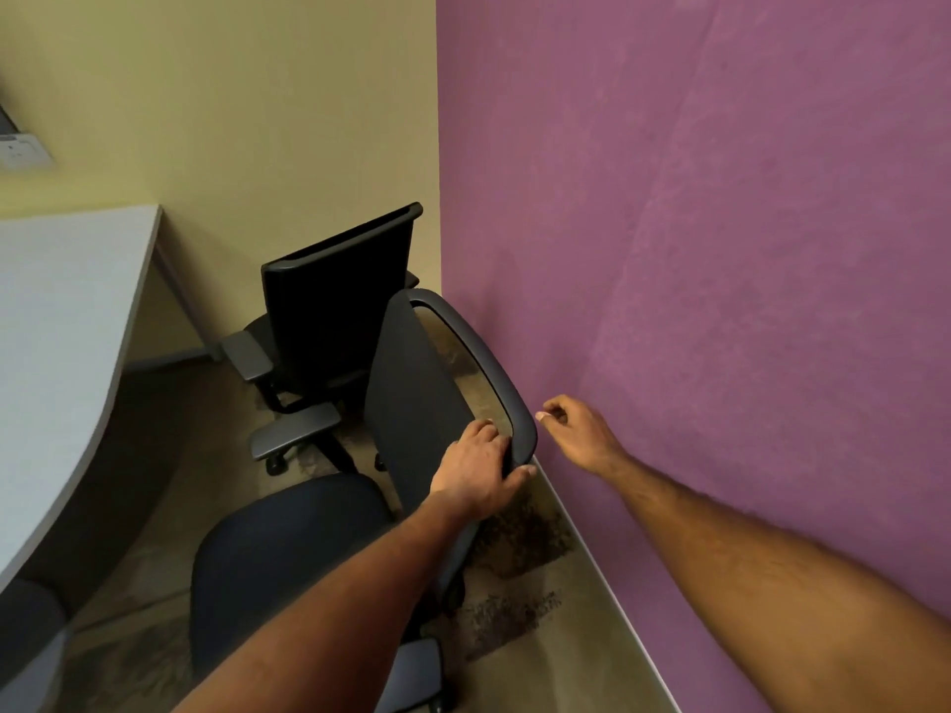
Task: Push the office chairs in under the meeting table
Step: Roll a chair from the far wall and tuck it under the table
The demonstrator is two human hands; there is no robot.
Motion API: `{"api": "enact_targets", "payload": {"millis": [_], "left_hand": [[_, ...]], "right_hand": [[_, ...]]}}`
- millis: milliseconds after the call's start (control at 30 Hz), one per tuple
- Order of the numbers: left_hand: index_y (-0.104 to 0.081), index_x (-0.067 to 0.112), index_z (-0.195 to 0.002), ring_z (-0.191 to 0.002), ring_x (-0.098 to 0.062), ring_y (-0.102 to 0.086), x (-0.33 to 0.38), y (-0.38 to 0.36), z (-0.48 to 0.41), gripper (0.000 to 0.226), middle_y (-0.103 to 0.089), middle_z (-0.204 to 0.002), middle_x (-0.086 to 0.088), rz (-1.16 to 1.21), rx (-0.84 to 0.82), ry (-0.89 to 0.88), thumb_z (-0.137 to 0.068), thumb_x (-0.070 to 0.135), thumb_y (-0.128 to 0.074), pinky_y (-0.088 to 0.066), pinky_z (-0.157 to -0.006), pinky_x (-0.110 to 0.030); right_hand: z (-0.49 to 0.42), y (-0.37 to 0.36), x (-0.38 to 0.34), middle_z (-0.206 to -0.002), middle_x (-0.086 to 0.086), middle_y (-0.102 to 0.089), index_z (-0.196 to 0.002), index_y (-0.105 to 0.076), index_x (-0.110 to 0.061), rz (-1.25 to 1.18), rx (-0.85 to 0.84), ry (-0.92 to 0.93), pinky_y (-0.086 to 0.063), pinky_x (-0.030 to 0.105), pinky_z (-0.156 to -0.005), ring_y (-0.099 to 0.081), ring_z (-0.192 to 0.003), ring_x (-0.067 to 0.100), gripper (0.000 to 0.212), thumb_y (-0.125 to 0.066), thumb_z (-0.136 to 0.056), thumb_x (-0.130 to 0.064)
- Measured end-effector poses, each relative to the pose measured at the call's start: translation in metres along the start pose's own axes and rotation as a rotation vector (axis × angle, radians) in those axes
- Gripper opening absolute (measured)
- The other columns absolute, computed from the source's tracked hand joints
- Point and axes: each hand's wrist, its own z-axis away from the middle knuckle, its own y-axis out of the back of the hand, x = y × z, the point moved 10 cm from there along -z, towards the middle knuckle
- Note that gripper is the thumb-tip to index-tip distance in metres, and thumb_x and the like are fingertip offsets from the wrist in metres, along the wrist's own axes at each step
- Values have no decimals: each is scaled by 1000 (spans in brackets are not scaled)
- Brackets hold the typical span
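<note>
A dark grey office chair [411, 403] stands in front of me, its seat toward the grey meeting table [62, 326] on the left. My left hand [476, 473] grips the near end of its curved backrest rim. My right hand [579, 434] hovers just right of that rim, fingers loosely curled, holding nothing. A second, black office chair [334, 311] with grey armrests stands farther back in the corner, out from the table.
A purple wall [720, 249] runs close along the right, a yellow wall [257, 95] behind. The table's grey leg [185, 306] stands near the far chair. Another chair's dark edge [31, 625] shows at the lower left. The floor is patterned carpet.
</note>
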Motion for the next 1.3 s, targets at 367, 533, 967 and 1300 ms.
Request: {"api": "enact_targets", "payload": {"millis": [367, 533, 967, 1300], "left_hand": [[-59, 22, -126, -133, -19, -38, 11, 16, 85, 61, -42, -144, 1, 185, 103, -11, -89, 70, -51, -48, -101, -44], [-8, 29, -159, -154, -31, 6, 0, -14, 119, 100, 7, -169, -5, 306, -49, 193, -84, 70, -60, -22, -121, -60], [9, 41, -157, -150, -26, -22, -28, -22, 187, 119, 0, -168, 4, 305, -158, 330, -71, 73, -66, -37, -116, -48], [-8, 45, -157, -124, -22, -56, -55, -13, 267, 126, -46, -147, 6, 110, -106, 678, -50, 110, -23, -50, -95, -40]], "right_hand": [[51, -1, -49, -145, 6, -45, -143, -45, -16, 29, 76, 109, -42, 36, -104, -46, -132, 24, 52, -59, -99, -41], [70, -16, -56, -167, 2, -14, -156, -28, -25, 206, -26, 166, -24, 44, -119, -17, -152, 24, 66, -54, -99, -49], [74, -59, -82, -168, 0, -11, -144, -40, -28, 468, -283, 446, -3, 58, -121, 1, -154, 20, 73, -50, -88, -73], [96, -74, -85, -162, -8, -26, -142, -48, -44, 404, -249, 521, -26, 68, -110, 4, -153, 16, 92, -32, -69, -98]]}}
